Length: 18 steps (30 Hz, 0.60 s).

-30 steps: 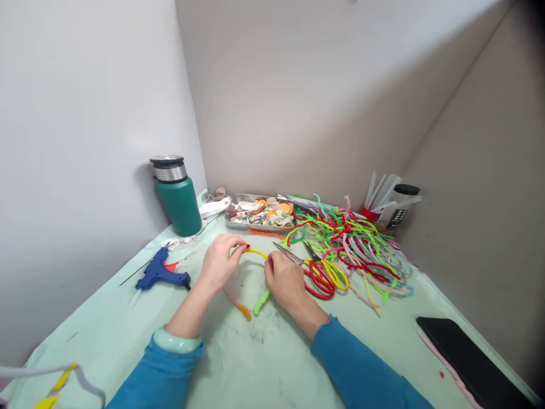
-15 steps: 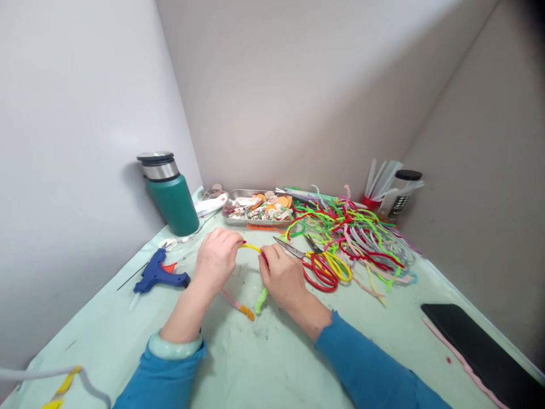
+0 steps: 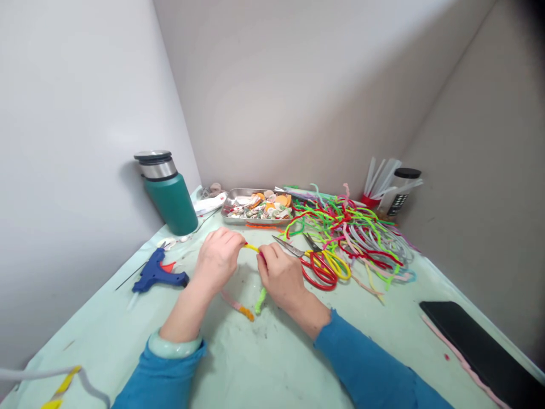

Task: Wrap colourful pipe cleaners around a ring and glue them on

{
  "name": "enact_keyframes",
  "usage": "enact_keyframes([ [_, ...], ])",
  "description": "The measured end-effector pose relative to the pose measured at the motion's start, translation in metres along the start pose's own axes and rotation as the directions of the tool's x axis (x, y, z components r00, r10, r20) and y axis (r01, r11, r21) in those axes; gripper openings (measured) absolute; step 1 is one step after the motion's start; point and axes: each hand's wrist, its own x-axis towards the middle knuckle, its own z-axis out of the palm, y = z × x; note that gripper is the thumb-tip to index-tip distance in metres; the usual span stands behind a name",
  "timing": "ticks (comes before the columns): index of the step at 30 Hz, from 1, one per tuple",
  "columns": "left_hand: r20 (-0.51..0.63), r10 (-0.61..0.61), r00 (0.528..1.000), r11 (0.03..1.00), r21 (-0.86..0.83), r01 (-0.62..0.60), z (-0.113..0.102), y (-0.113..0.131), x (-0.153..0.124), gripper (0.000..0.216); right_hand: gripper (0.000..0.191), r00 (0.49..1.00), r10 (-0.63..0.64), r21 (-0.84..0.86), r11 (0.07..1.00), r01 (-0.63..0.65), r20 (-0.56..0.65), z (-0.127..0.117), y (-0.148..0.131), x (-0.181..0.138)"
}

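A short yellow span of pipe cleaner (image 3: 252, 247) shows between my two hands, just above the table. My left hand (image 3: 219, 255) pinches its left end, and the fingers of my right hand (image 3: 279, 270) are closed on the other end. Below my left hand a pink length with an orange coiled tip (image 3: 246, 313) sticks out. A green fuzzy end (image 3: 260, 301) hangs under my right hand; whether these join the yellow piece is hidden by the hands. Right of my right hand lie red-handled scissors (image 3: 318, 271) and a yellow-handled pair (image 3: 338, 265).
Behind is a metal tray (image 3: 227, 218) of small wooden pieces, beside a tangled heap of pipe cleaners (image 3: 353, 227). A blue glue gun (image 3: 157, 272) and a green bottle (image 3: 172, 204) stand left. A black phone-like slab (image 3: 477, 346) lies right, a lidded jar (image 3: 400, 190) at back right.
My hands have drawn very slightly closer, so a little less of the yellow pipe cleaner shows between them. The view has shifted slightly; otherwise things look the same.
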Motion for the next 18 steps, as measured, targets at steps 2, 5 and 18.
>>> enact_keyframes([
  [2, 0.003, 0.014, 1.000, 1.000, -0.001, -0.014, 0.001, 0.000, 0.000, 0.018, 0.016, 1.000, -0.005, 0.001, 1.000, 0.005, -0.009, 0.000, 0.000, 0.000],
  [5, 0.011, 0.025, 1.000, 1.000, -0.003, -0.025, 0.002, 0.000, 0.000, 0.020, 0.018, 1.000, -0.016, -0.002, 1.000, 0.016, -0.027, 0.001, 0.001, 0.000],
  [18, -0.047, -0.247, 0.968, 0.899, -0.383, 0.211, -0.008, -0.002, -0.001, 0.028, 0.018, 0.997, 0.012, 0.123, 0.992, -0.003, -0.077, 0.001, 0.005, -0.001],
])
